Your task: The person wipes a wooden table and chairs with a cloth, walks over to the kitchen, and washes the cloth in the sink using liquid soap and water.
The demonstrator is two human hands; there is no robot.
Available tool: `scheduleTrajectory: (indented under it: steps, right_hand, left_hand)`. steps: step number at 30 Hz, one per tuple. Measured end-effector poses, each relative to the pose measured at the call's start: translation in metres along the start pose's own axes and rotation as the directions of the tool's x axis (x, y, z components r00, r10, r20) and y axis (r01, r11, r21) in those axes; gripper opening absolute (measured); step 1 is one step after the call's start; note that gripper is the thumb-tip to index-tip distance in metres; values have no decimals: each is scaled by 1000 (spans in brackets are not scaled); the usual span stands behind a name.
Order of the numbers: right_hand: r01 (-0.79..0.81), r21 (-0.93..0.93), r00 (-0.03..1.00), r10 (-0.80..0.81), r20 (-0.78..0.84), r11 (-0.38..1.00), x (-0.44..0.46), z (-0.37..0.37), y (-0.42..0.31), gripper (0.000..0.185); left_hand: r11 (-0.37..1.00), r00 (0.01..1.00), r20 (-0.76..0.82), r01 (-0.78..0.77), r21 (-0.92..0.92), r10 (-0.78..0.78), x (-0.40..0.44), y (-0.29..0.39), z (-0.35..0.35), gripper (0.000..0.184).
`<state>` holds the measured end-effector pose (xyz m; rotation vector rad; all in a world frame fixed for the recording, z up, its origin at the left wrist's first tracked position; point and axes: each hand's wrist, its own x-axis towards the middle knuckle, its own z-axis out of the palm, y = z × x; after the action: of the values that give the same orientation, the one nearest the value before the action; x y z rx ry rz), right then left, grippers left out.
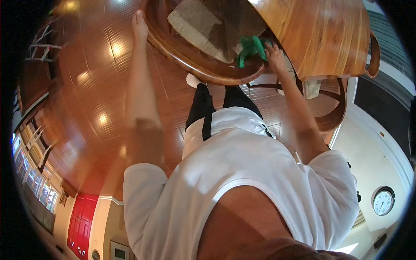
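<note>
On the shiny floor [99, 108], a wooden table [325, 39] stands beside a curved wooden chair [184, 63] with a pale cushion [195, 30]. A green cloth [250, 48] lies at the chair's near end, grasped in the right hand's [274, 57] fingers. The left hand [140, 29] is at its outer edge; whether those fingers grip, I can't tell.

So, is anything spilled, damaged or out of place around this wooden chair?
Nothing clearly stands out. The wooden chair and the table show no visible damage. The bright patches on the floor look like reflected light, not a spill. The green cloth is at the right hand, so it seems in use, not dropped.
</note>
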<state>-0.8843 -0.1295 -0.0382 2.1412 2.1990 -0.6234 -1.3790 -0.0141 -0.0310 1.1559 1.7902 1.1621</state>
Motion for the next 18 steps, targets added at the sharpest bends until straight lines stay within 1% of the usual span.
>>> scheduleTrajectory:
  steps: [3,4,5,6,7,9,10,12,13,15,16,18]
  right_hand:
    - [-25,117,984,45,-173,993,-24,12,-7,39]
    - [31,157,983,-1,-186,987,-43,12,-15,42]
    - [10,188,996,7,-91,982,-65,-8,-39,46]
    - [17,240,995,9,-104,971,-89,-4,-50,48]
    - [25,292,993,11,-119,956,-101,3,-56,49]
    - [-54,340,985,106,-138,939,-92,13,-63,55]
    - [-93,366,978,154,-142,926,-85,18,-63,57]
    - [-221,621,961,278,5,752,-45,22,-38,65]
    - [-288,720,942,324,93,631,-32,23,-28,68]
    - [-272,771,946,308,104,575,-27,8,-33,75]
    - [-232,801,954,290,76,552,-24,10,-33,78]
    - [-287,788,924,374,77,545,-34,13,-37,76]
  left_hand:
    - [999,997,-77,-27,47,30,4,-8,2,56]
    - [999,996,-76,-35,16,36,6,-7,2,56]
    - [999,996,-76,-40,-14,39,5,-7,3,56]
    - [998,997,-73,-44,-42,41,3,-6,4,56]
    - [999,995,-97,-30,-31,27,-1,1,6,56]
    - [1000,989,-146,3,-5,-4,-12,17,6,56]
    - [999,992,-120,-24,33,28,-6,3,4,56]
    - [991,994,-64,-82,108,89,16,-37,-4,57]
    - [989,997,-46,-54,140,60,20,-43,-7,59]
    - [979,1000,0,-3,201,3,26,-50,-7,62]
    - [995,1000,8,-15,97,15,26,-53,-5,60]
    - [992,999,4,-41,-121,42,28,-56,-2,56]
